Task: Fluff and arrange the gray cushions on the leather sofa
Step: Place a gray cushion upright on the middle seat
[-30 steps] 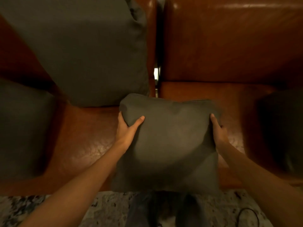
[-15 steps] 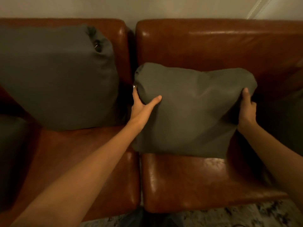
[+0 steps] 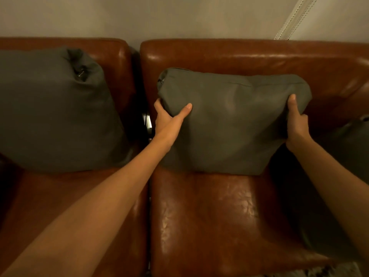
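Note:
A gray cushion (image 3: pixel 233 124) leans upright against the backrest of the right section of the brown leather sofa (image 3: pixel 219 216), its lower edge on the seat. My left hand (image 3: pixel 169 122) grips its upper left corner, thumb across the front. My right hand (image 3: pixel 296 122) grips its upper right side, thumb on the front and fingers behind. A larger gray cushion (image 3: pixel 54 112) leans against the left backrest. Part of a third gray cushion (image 3: pixel 351 148) shows at the right edge.
A pale wall (image 3: pixel 179 17) rises behind the sofa, with a light curtain edge (image 3: pixel 291 19) at the upper right. A dark gap (image 3: pixel 146 124) splits the two sofa sections. A patterned rug (image 3: pixel 339 271) shows at the bottom right.
Both hands have carried the cushion from the front of the seat up and back against the right backrest. The view has lifted from the floor to the sofa back and wall.

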A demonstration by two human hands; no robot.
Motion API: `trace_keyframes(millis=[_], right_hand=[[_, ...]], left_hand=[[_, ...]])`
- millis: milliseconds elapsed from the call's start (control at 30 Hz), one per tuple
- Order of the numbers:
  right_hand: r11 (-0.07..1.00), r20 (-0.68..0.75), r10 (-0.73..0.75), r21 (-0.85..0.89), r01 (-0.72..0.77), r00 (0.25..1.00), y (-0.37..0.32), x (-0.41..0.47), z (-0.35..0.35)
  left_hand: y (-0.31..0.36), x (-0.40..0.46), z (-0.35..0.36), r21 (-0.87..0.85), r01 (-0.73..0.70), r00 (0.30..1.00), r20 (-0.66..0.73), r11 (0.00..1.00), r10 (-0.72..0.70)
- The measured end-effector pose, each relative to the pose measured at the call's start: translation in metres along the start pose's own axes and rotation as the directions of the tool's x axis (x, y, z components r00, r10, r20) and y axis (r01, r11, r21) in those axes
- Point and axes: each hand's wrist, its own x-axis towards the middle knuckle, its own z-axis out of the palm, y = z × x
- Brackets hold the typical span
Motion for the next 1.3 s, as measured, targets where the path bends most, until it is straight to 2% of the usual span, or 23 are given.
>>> trace_keyframes(millis=[100, 167, 467, 600, 667, 833, 1033, 1300], right_hand=[[0.999, -0.075, 0.035, -0.012, -0.036, 0.997, 0.004, 0.006, -0.004], [0.997, -0.073, 0.064, -0.033, -0.066, 0.995, 0.011, 0.01, -0.009], [0.984, 0.163, 0.17, 0.027, -0.177, 0.972, 0.0, 0.018, -0.008], [0.994, 0.193, 0.07, 0.069, -0.085, 0.979, 0.004, 0.014, -0.005], [0.998, 0.196, 0.03, 0.056, -0.042, 0.98, 0.008, 0.013, -0.001], [0.996, 0.221, 0.066, 0.041, -0.077, 0.973, 0.007, 0.013, 0.003], [0.987, 0.253, 0.105, 0.09, -0.131, 0.962, 0.012, 0.014, 0.009], [0.995, 0.228, 0.084, 0.036, -0.095, 0.97, 0.018, 0.001, 0.022]], left_hand=[[-0.007, -0.003, 0.008, 0.057, 0.012, 1.0, 0.011, 0.998, -0.013], [-0.012, -0.004, 0.016, 0.092, 0.026, 0.999, 0.02, 0.995, -0.028], [-0.009, 0.004, 0.028, 0.078, 0.052, 0.995, -0.09, 0.996, -0.045], [-0.015, -0.012, 0.025, 0.059, 0.054, 0.97, -0.242, 0.997, -0.038], [-0.021, -0.019, 0.022, 0.04, 0.048, 0.962, -0.27, 0.998, -0.035], [-0.015, -0.014, 0.025, 0.063, 0.041, 0.975, -0.22, 0.997, -0.027], [-0.007, -0.007, 0.017, 0.031, 0.009, 0.969, -0.246, 0.999, -0.001], [-0.015, 0.0, -0.006, 0.038, 0.084, 0.989, -0.127, 0.996, -0.079]])
